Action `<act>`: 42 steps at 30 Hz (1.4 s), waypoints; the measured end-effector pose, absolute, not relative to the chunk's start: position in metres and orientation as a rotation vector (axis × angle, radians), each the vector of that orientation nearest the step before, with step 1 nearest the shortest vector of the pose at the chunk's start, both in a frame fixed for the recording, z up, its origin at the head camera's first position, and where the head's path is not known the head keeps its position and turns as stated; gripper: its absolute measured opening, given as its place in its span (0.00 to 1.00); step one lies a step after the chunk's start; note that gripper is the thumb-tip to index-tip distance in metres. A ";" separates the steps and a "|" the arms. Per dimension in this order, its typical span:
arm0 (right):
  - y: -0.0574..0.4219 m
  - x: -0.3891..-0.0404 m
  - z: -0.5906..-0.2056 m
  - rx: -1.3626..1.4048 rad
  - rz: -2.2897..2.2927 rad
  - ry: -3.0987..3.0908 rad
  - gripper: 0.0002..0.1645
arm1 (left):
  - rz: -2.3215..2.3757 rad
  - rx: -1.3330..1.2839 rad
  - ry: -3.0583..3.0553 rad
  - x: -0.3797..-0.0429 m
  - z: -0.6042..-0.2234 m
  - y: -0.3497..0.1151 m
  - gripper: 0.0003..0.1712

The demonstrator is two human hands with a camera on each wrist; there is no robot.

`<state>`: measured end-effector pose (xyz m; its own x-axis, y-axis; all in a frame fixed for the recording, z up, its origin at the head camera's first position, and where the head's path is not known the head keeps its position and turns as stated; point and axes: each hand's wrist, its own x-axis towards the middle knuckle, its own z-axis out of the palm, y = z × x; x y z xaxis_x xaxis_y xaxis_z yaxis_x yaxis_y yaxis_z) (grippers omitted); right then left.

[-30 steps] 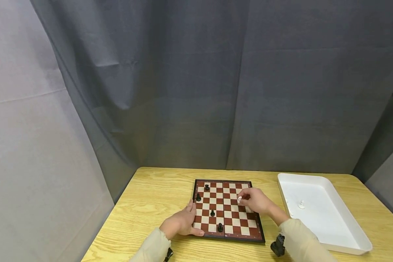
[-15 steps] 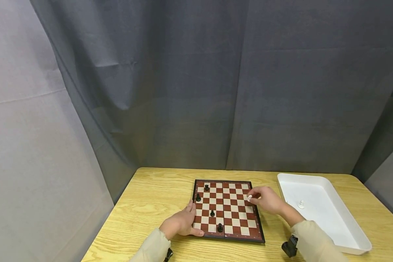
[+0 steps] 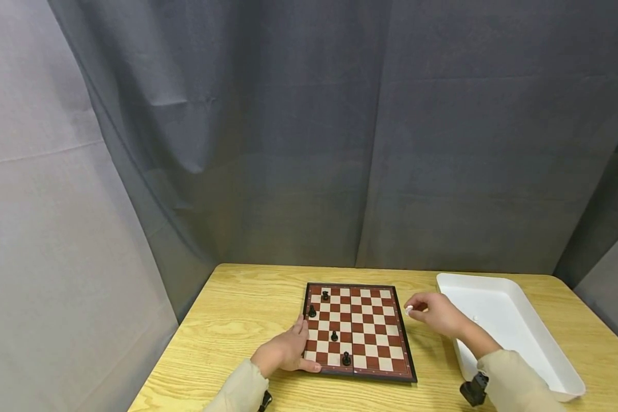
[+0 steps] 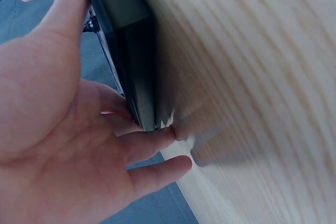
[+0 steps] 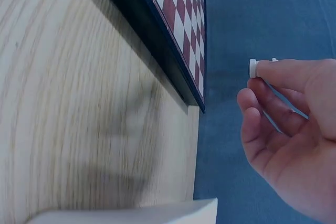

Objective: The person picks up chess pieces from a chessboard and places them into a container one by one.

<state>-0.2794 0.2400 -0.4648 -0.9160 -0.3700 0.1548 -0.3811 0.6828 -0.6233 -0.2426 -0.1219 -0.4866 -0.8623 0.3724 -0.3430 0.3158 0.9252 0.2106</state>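
In the head view a red and white chessboard (image 3: 369, 338) lies unfolded on the wooden table. My left hand (image 3: 287, 348) rests against its left side and near left corner, thumb on the front edge. From the left wrist, the straight fingers (image 4: 157, 177) show along the dark board side (image 4: 126, 72). To the board's right, my right hand (image 3: 440, 316) pinches a small white chess piece (image 3: 409, 310) between thumb and fingertips. Its white base (image 5: 252, 68) sticks out of the pinch in the right wrist view; the rest is mostly hidden by the fingers.
Several black chess pieces stand on the board's left half, among them one black piece (image 3: 346, 359) near the front edge. A shallow white tray (image 3: 530, 320) sits at the right, partly behind my right forearm, with a white piece (image 3: 475, 318) in it. Grey curtain (image 3: 309, 143) hangs behind the table.
My right hand has moved right with the white chess piece, from over the board's right half to past its right edge. The left hand has stayed in place.
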 end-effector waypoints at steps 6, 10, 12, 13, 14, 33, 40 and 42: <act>0.254 -0.278 -0.462 0.593 1.030 -2.865 0.04 | 0.204 0.503 2.699 -0.243 -0.488 -0.122 0.64; 0.267 -0.276 -0.459 0.558 1.024 -2.864 0.04 | 0.202 0.507 2.702 -0.244 -0.488 -0.122 0.64; 0.273 -0.274 -0.458 0.538 1.017 -2.862 0.05 | 0.200 0.509 2.703 -0.244 -0.489 -0.122 0.64; 0.276 -0.273 -0.457 0.531 1.017 -2.860 0.04 | 0.199 0.511 2.703 -0.244 -0.489 -0.122 0.64; 0.279 -0.273 -0.457 0.523 1.014 -2.858 0.04 | 0.200 0.512 2.703 -0.244 -0.489 -0.122 0.64; 0.331 -0.265 -0.466 0.409 0.949 -2.917 0.06 | 0.228 0.500 2.690 -0.243 -0.490 -0.121 0.63; 0.344 -0.265 -0.469 0.363 0.945 -2.960 0.07 | 0.231 0.508 2.693 -0.242 -0.488 -0.122 0.64; 0.348 -0.266 -0.471 0.355 0.939 -2.974 0.07 | 0.231 0.509 2.697 -0.242 -0.487 -0.122 0.64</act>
